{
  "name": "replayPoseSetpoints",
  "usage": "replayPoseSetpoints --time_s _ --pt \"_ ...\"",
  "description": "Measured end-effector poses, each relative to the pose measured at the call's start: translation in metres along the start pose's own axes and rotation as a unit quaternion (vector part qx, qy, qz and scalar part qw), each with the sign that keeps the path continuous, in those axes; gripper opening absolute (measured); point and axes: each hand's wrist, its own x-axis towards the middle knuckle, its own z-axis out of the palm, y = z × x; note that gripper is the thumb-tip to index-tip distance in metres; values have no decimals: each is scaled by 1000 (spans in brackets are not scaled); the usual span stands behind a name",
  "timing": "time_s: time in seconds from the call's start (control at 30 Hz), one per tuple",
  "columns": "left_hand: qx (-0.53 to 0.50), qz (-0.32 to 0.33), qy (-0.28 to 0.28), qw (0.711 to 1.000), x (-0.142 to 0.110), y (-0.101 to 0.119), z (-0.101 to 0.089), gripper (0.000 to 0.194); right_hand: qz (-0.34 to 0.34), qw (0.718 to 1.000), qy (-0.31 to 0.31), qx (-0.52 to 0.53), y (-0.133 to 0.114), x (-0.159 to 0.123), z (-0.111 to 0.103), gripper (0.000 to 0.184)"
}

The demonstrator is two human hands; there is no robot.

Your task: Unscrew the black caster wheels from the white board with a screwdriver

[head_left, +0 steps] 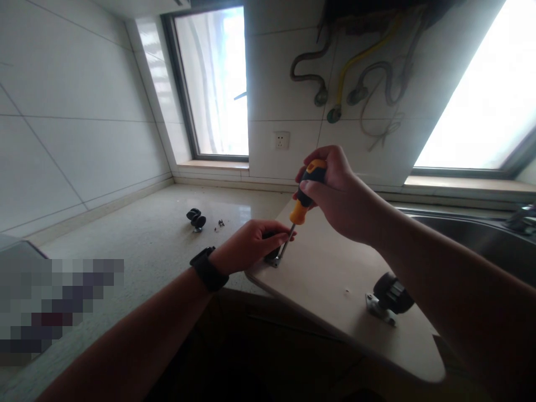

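On the left end of the pale board (326, 279), a dark caster (273, 254) sits plate-down, pinched by the left hand (255, 243), seemingly to steady it beneath the slanted screwdriver (298, 213). The right hand (335, 195) wraps the tool's handle from above, likely for control and turning force. Toward the board's right end rests another caster (392, 293); left of the board, loose casters (196, 219) lie near small metal pieces (221, 223), probably for easy reach.

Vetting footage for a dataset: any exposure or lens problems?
Head view: both windows blown out; near cabinet front and forearms very dark; wide-angle bowing; soft, hazy fine detail; pixelated block at left edge; faint glare on countertop.
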Motion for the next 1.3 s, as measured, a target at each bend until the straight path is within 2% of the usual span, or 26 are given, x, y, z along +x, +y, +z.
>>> replayPoseSetpoints --time_s 0.53,0.77,0.97,1.13,1.3 --pt "-10 -5 21 1000 0 0 4 33 -9 1000 14 9 -5 -1 -1 33" --pt "19 -4 23 1000 1 -2 4 32 -19 1000 9 -15 0 0 0 31" --pt "21 -5 24 999 2 -4 5 32 -46 991 33 -125 -2 -3 -1 26" --pt "4 8 20 1000 1 2 5 27 -60 966 37 -249 -20 -1 2 38" --pt "-18 15 10 1000 0 4 4 29 -51 964 35 -259 -25 5 3 45"
